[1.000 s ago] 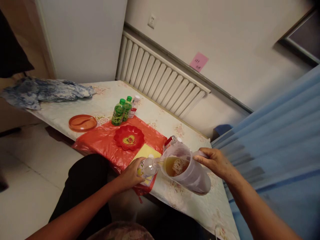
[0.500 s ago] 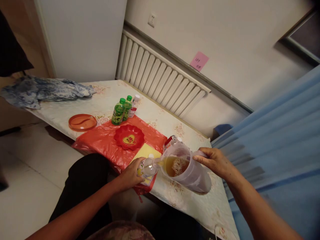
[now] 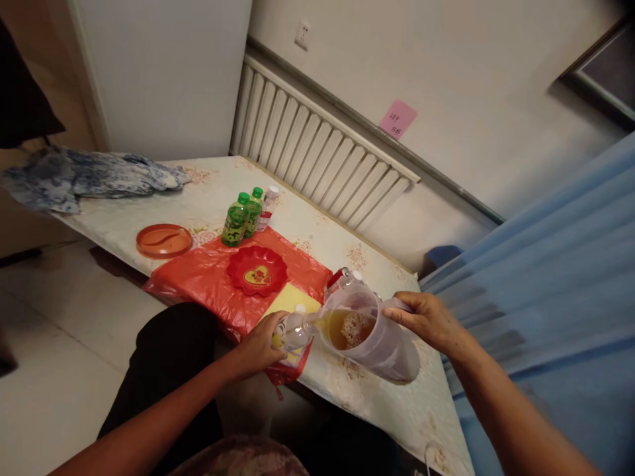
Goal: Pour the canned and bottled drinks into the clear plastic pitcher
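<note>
My left hand [image 3: 264, 344] is wrapped round a clear plastic bottle [image 3: 296, 332] with a label, its open neck tilted toward the pitcher. By its handle, my right hand [image 3: 425, 318] grips a translucent plastic pitcher [image 3: 391, 354], tipped so its spout meets the bottle mouth. Amber liquid with foam [image 3: 354, 327] lies inside the pitcher and reaches its spout at the bottle neck. Below the bottle is a yellow cloth or sheet [image 3: 294, 299] with a white cap [image 3: 300, 309] on it. Behind the pitcher, partly hidden, lies a clear container with red on it [image 3: 337, 280].
On the floral-covered table [image 3: 218, 172] lie a red plastic bag [image 3: 198, 281], a red scalloped plate [image 3: 235, 259] and an orange round dish [image 3: 163, 251]. Green-capped bottles [image 3: 235, 221] and a white-capped bottle [image 3: 265, 215] stand behind. A blue curtain [image 3: 536, 297] hangs at right.
Both hands keep nearly the same position, with the pitcher still tipped against the bottle neck. The view shifts very slightly.
</note>
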`<state>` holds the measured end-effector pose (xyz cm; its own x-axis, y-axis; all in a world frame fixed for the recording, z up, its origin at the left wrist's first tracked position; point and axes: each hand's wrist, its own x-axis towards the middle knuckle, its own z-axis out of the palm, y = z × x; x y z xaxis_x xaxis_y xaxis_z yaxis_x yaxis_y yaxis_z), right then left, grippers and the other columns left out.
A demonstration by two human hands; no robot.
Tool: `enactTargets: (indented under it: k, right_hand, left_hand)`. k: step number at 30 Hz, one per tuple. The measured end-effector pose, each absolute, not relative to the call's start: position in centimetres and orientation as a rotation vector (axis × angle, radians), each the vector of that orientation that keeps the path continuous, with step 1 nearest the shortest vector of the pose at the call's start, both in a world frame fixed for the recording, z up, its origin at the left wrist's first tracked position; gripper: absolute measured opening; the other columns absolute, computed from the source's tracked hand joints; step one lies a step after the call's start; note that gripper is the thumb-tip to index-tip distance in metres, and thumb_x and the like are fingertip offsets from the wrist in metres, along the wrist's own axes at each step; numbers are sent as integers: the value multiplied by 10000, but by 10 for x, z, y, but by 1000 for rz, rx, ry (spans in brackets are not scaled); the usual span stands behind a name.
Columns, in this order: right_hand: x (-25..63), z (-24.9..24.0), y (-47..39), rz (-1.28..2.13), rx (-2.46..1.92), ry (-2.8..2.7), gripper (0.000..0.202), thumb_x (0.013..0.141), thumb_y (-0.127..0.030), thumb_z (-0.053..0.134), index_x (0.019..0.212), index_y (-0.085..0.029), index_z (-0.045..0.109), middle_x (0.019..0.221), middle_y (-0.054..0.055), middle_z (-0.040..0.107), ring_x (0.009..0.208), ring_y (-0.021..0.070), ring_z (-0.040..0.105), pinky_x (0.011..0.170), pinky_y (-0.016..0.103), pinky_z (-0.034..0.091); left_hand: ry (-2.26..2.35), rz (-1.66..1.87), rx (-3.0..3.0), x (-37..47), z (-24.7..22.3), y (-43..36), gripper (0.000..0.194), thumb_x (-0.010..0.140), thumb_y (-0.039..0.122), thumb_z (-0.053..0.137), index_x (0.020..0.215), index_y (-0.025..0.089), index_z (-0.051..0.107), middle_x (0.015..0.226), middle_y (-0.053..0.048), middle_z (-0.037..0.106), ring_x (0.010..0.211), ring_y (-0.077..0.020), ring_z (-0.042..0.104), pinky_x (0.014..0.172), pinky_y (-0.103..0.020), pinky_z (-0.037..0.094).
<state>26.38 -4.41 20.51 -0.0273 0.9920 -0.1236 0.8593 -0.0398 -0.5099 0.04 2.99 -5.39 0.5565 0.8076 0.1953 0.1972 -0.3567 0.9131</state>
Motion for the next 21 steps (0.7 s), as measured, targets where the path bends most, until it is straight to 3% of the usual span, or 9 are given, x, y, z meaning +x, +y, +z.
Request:
enactTargets:
  k: [21]
  right_hand:
    - [257, 205, -38, 681, -1957, -1958, 391, 816, -538, 613, 670, -174, 619, 574, -38, 458, 534, 99, 382, 481, 227, 297]
  left_hand:
    - [845, 812, 1837, -2, -57, 31, 732, 602, 132, 627, 1297, 214, 412, 1306, -79, 536, 1228, -266, 497, 1076, -412, 384]
